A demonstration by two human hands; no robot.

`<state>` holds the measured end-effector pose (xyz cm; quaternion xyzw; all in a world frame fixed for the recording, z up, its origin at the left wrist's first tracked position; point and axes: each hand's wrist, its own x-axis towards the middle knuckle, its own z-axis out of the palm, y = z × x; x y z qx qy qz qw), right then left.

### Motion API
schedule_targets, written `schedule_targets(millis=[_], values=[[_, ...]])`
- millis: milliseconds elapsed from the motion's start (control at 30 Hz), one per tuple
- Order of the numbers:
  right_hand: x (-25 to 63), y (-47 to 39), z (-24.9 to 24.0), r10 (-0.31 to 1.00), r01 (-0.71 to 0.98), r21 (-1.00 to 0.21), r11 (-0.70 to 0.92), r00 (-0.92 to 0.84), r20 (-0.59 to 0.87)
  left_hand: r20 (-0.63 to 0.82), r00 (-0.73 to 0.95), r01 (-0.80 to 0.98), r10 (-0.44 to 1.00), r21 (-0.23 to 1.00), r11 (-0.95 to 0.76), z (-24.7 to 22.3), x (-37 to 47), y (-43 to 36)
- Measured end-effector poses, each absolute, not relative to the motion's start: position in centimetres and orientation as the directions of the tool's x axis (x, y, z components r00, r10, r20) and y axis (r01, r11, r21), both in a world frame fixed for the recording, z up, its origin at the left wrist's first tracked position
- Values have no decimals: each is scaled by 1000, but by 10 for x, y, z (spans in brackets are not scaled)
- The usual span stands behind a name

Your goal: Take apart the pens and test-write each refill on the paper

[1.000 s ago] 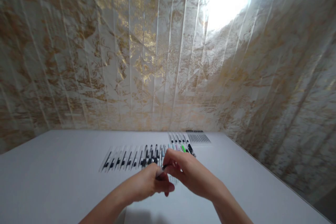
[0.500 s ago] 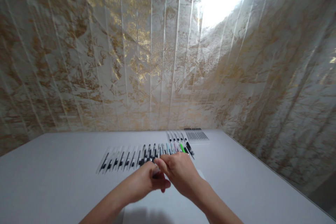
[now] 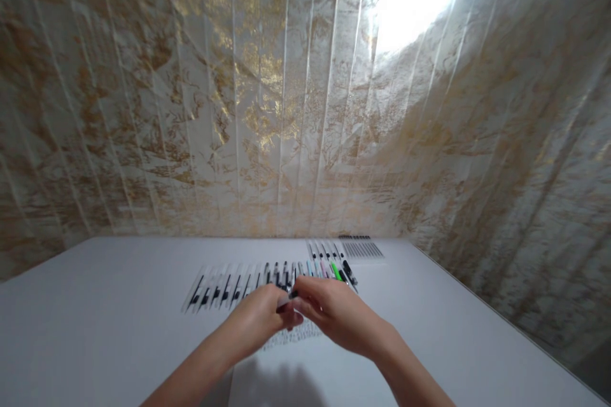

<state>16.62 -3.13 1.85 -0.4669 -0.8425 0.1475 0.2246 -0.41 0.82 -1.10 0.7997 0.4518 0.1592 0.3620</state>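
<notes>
My left hand (image 3: 260, 315) and my right hand (image 3: 337, 308) meet over a white sheet of paper (image 3: 348, 375). Between them is a pen (image 3: 285, 300) with a pale, clear-looking barrel and a dark end. The left fingers are closed around the barrel, while the right fingers pinch the dark end. Most of the pen is hidden by the fingers. Small dark handwriting (image 3: 305, 332) shows on the paper just below the hands. Behind them runs a row of pens, among them a bright green pen (image 3: 336, 271).
Several clear sleeves with thin black pieces (image 3: 217, 289) lie in a slanted row on the left of the white table (image 3: 95, 331). A smaller group (image 3: 327, 250) and a set of dark thin sticks (image 3: 363, 249) lie at the back edge. A patterned gold-and-silver curtain (image 3: 258, 108) hangs behind.
My right hand has turned slightly, and the pen's dark end now shows between the hands. Handwriting on the paper has come into view. The whole scene has shifted slightly right.
</notes>
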Motion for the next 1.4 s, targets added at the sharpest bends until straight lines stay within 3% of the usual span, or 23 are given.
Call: schedule_targets(millis=[100, 333, 600, 700, 867, 1033, 1167, 1400], values=[[166, -30, 19, 844, 706, -462, 537, -449, 294, -75, 536, 631, 841, 697, -340, -11, -3, 8], [164, -27, 16, 880, 739, -480, 474, -392, 267, -89, 532, 662, 842, 664, -348, -12, -3, 8], [161, -29, 14, 903, 807, -409, 426, -349, 252, -72, 530, 655, 845, 667, -354, -17, -3, 8], [162, -31, 17, 887, 772, -440, 458, -366, 281, -69, 539, 646, 840, 674, -359, -17, -3, 9], [161, -32, 18, 899, 826, -364, 431, -358, 251, -60, 537, 650, 841, 665, -367, -18, -3, 10], [161, -32, 18, 885, 779, -422, 465, -385, 263, -71, 548, 646, 834, 669, -368, -18, -2, 9], [162, -32, 18, 889, 815, -363, 452, -382, 251, -60, 549, 646, 834, 664, -377, -20, -2, 9], [164, -34, 18, 873, 737, -468, 488, -406, 272, -50, 542, 660, 839, 643, -388, -20, -2, 10]])
